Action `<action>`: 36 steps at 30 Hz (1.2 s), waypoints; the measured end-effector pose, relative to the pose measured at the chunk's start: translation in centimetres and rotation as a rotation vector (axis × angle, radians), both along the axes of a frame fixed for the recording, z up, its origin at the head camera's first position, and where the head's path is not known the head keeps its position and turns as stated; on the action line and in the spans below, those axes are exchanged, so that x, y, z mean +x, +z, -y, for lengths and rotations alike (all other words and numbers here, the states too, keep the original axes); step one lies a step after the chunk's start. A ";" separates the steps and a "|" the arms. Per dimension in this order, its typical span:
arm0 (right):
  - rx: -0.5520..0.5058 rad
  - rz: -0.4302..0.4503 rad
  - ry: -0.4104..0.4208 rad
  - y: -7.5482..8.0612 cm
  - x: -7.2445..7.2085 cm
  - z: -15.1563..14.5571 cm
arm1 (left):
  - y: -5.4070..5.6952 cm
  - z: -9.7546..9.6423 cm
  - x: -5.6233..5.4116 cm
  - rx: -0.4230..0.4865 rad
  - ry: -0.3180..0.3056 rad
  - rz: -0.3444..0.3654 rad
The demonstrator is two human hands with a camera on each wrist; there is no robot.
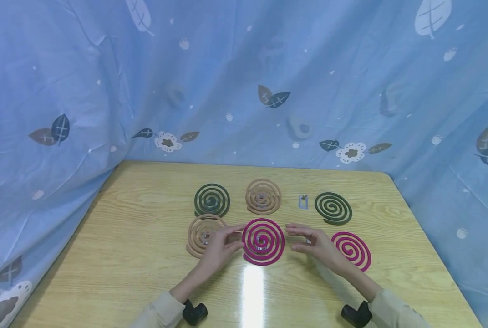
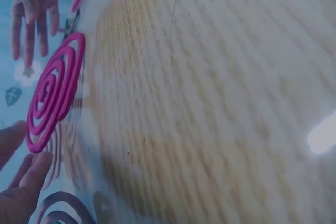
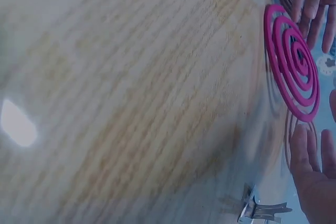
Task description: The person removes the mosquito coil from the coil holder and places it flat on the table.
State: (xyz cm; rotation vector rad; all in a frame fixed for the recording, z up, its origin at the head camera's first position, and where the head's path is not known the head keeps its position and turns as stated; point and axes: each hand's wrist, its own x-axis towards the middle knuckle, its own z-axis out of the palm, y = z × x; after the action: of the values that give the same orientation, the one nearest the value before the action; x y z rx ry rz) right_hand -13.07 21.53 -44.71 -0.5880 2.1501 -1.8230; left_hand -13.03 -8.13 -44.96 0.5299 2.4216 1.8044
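Note:
A pink mosquito coil (image 1: 263, 238) sits raised on a small metal stand between the two hands. At its left edge is my left hand (image 1: 221, 243), with thumb and fingers loosely spread and fingertips right at the rim. The left wrist view shows the edge of the coil (image 2: 47, 90) between thumb and finger, without a firm pinch. My right hand (image 1: 315, 246) hovers at the coil's right side, fingers extended and apart from it, holding nothing. The right wrist view shows a gap between those fingertips and the coil (image 3: 299, 61).
Behind stand a dark green coil (image 1: 212, 201) and a brown coil (image 1: 262, 197) on stands; another brown coil (image 1: 192, 243) is beside my left hand. To the right lie a green coil (image 1: 333, 208), a pink coil (image 1: 351, 250) and a bare metal stand (image 1: 303, 202). A blue curtain (image 1: 236, 136) surrounds the table.

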 end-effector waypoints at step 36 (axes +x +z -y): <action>0.091 -0.019 -0.277 -1.4 0.3 2.7 | -1.5 -0.2 -0.6 0.049 0.014 0.032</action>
State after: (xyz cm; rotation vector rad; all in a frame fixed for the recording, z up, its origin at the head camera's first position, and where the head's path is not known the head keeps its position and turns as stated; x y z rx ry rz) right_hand -12.78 18.87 -46.06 -0.2996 2.4145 -1.8434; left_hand -13.58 -7.94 -46.41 0.4857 2.3726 1.8670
